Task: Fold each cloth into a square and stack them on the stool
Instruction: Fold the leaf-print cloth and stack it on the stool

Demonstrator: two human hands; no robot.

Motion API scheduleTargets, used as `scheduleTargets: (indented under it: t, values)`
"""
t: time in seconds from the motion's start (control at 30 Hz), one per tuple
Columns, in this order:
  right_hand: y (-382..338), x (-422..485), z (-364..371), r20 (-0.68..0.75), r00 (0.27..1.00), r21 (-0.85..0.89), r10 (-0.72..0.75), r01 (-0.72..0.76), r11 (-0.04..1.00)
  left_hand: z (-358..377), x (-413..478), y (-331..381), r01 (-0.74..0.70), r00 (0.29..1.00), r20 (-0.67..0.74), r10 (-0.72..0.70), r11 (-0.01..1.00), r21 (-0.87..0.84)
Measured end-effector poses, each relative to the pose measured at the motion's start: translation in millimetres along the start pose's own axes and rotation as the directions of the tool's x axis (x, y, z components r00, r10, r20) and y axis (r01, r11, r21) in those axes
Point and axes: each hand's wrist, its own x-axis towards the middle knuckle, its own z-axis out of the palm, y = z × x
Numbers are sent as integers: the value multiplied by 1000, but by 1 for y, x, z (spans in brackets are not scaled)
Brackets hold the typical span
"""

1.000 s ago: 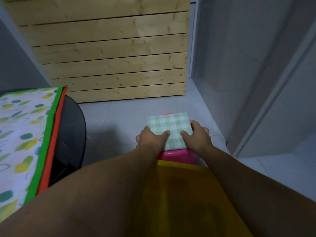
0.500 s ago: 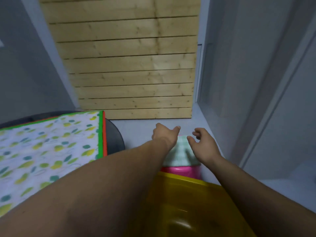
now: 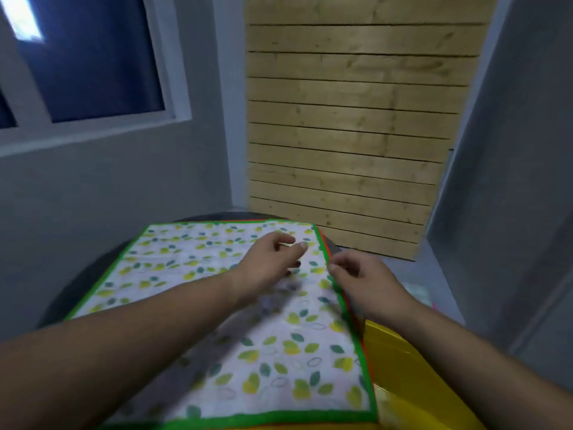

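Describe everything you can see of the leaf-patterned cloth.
The cloth is white with yellow and green leaves and a green border. It lies flat, unfolded, on a dark round table, an orange edge showing under its right side. The left hand hovers above it, the right hand at its border; contact unclear.

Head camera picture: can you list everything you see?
Leaf-print cloth: one, white with green border, spread on the table.
Orange cloth: one, edge showing under the leaf-print cloth.
Table: one, dark, under both cloths.
Checked cloth: one, pale green, far right.
Yellow surface: one, bottom right.
Wooden panel: one, light brown, behind.
Window: one, dark, upper left.
Left hand: one, above the cloth's far corner.
Right hand: one, at the cloth's right edge.
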Motion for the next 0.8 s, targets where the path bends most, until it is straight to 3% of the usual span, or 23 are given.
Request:
scheduleTargets:
  t: [0.17, 0.33, 0.4, 0.53, 0.8]
  values:
    - [-71, -34, 68, 380, 919, -115, -109, 164, 980, -100, -76, -33, -140, 987, 133, 91, 892, 429]
    - [-95, -59, 108, 549, 827, -207, -122, 276, 939, -148, -122, -53, -249, 962, 252, 105, 718, 650]
    - [-92, -67, 115, 567, 813, -211, -134, 301, 930, -156, -134, -62, -290, 947, 302, 106, 684, 670]
    - [-77, -76, 128, 559, 812, -135, -166, 286, 949, -163, -150, -85, -329, 927, 352, 130, 734, 594]
    - [-67, -92, 148, 553, 820, -194, -148, 299, 934, -167, -162, -114, -329, 928, 336, 161, 778, 535]
